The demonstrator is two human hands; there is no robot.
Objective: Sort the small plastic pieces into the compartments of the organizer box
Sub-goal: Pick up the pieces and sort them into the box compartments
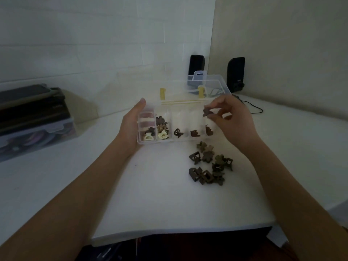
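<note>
Head view: at frame centre, the left hand [131,127] is bracing the open organizer box [185,138] on the desk [160,200] while the right hand [231,119] is pinching a brown piece [206,112] above its rightmost compartment, apparently to drop it, with unsorted pieces [210,165] piled just below.

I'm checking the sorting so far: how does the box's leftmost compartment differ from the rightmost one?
The leftmost compartment holds a dark piece and a cream piece; the rightmost compartment shows only one dark brown piece. The left hand grips the box beside the leftmost; the right hand holds a brown piece above the rightmost. Both are clear-walled.
</note>
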